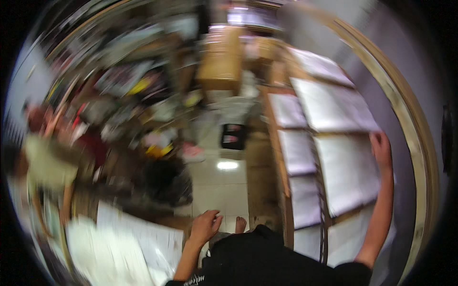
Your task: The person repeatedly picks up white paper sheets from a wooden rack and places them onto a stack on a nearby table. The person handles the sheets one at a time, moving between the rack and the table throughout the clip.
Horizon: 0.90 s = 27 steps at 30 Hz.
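White sheet [348, 174]: right hand [380, 148] at outer edge, grip unclear; left hand [205, 226] loosely parted, near tiled aisle [217, 183].

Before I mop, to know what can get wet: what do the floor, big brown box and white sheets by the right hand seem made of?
Floor: likely glazed tile, glossy, with joint lines and a reflection. Brown box: probably cardboard, tan with square edges, shiny on top. White sheets: smooth, slightly shiny; paper or plastic, too blurred to tell.
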Motion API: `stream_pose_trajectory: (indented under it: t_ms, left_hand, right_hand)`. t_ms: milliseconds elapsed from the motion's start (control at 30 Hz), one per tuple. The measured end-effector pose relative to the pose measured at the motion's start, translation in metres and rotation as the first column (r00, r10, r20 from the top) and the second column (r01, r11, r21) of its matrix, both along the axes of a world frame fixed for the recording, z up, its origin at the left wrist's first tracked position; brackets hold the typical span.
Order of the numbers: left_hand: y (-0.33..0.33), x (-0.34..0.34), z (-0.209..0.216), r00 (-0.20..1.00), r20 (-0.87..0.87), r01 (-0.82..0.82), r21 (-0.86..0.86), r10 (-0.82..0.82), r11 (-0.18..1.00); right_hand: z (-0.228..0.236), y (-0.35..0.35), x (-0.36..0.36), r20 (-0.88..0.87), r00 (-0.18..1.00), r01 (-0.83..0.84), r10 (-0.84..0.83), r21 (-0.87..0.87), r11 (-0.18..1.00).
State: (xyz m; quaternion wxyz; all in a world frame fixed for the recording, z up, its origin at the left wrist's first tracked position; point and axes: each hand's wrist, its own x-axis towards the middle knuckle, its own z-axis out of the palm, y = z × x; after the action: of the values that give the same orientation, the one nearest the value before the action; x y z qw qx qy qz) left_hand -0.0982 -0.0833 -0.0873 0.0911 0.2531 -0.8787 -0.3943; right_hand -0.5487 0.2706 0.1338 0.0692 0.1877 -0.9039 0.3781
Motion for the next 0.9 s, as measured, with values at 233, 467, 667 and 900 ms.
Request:
stream_pose_trajectory:
  t_ms: [233,467,667,900]
  left_hand:
    - [-0.029,0.082,0.003,0.956,-0.179,-0.268,-0.213,0.232,0.940]
    - [-0.024,0.212,0.020,0.707,-0.191,-0.702,-0.306,0.681,0.643]
    - [0.008,0.295,0.028,0.406,-0.183,-0.887,-0.316,0.895,0.337]
    - [0.036,0.311,0.019,0.224,-0.144,-0.934,-0.313,0.964,0.171]
  right_hand:
    - [-0.006,-0.265,0.137,0.346,0.563,-0.820,0.751,0.114,0.561]
    - [-0.137,-0.436,0.226,0.529,0.216,-0.904,0.820,-0.208,0.373]
    - [-0.425,-0.448,0.259,0.801,0.131,-0.627,0.585,-0.390,0.674]
    - [-0.532,-0.369,0.313,0.905,-0.070,-0.939,0.420,0.082,-0.335]
